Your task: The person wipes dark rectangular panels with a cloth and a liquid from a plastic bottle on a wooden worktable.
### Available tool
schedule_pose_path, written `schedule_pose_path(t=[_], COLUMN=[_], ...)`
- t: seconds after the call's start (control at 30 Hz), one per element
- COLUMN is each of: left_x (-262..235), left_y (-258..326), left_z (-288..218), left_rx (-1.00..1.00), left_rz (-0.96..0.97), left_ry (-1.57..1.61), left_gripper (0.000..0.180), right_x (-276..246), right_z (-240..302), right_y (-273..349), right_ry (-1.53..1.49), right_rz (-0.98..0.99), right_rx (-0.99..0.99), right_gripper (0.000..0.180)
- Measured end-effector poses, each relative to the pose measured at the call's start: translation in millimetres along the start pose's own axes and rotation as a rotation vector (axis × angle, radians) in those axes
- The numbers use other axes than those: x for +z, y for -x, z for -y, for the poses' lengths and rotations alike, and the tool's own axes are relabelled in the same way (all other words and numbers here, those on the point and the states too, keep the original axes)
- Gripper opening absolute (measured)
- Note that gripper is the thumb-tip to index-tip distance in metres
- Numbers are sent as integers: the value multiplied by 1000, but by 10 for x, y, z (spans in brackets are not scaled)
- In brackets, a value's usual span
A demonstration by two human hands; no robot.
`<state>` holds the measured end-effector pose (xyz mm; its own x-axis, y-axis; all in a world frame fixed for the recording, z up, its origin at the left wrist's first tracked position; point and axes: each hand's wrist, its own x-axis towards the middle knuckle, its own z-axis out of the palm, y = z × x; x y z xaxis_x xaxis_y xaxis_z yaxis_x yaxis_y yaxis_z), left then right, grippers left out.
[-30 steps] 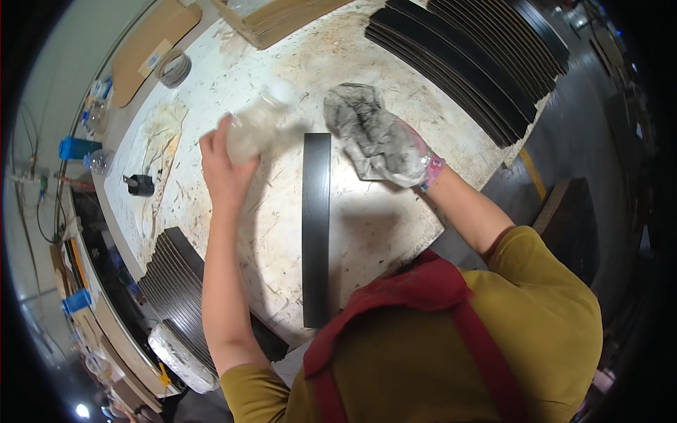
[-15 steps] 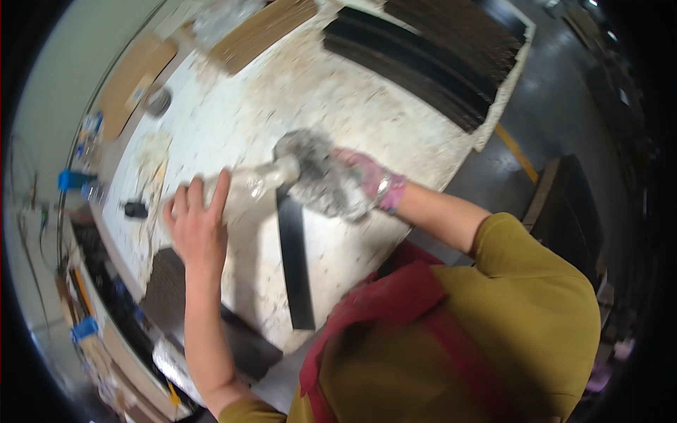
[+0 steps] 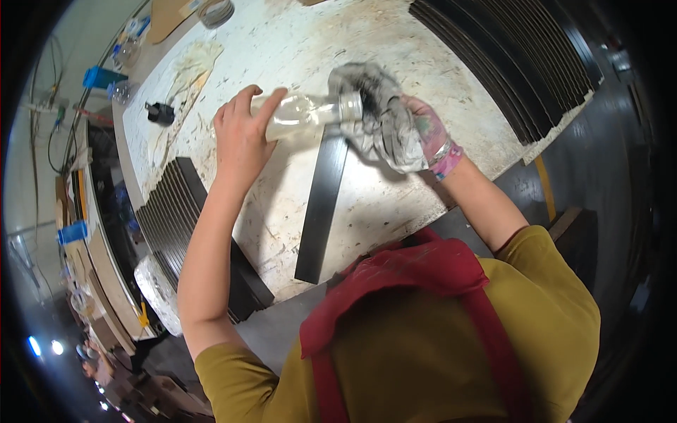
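My left hand [image 3: 247, 130] is wrapped round a clear bottle [image 3: 307, 116], tipped on its side with its mouth toward the right. Bunched in my right hand [image 3: 429, 130] is a white cloth [image 3: 388, 127] with grey and black stains. That hand wears a pink, stained glove. The bottle's mouth is up against the darkest patch of the cloth, touching it or very close. Below them a single flat black strip [image 3: 321, 218] lies on the white table [image 3: 282, 56], its far end partly covered by the cloth and bottle.
At the far right of the table lies a row of black strips [image 3: 508, 63]. Another stack of dark strips [image 3: 187, 211] sits under my left forearm. A small black bottle [image 3: 161, 113], a crumpled pale cloth [image 3: 192, 67] and a tape roll [image 3: 215, 13] are at the left.
The whole view has turned and shifted, so the table looks rotated. My hands still hold the bottle and the cloth together, and more of the left stack of strips shows now.
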<state>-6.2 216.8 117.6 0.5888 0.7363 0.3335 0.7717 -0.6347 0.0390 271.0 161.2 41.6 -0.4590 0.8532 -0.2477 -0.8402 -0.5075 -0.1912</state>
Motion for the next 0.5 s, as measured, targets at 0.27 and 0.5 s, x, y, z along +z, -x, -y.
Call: schedule_pose_path(t=[0.27, 0.5], left_x=[533, 729], left_y=[-129, -40], left_z=[549, 903], left_rx=[-582, -651], left_rz=[-266, -330], left_ry=[707, 826], left_gripper=[74, 80], right_x=[117, -151], right_z=[171, 138], right_y=[19, 22], right_ry=[75, 285], right_rz=[107, -116], right_rx=[-121, -87], right_gripper=[26, 40])
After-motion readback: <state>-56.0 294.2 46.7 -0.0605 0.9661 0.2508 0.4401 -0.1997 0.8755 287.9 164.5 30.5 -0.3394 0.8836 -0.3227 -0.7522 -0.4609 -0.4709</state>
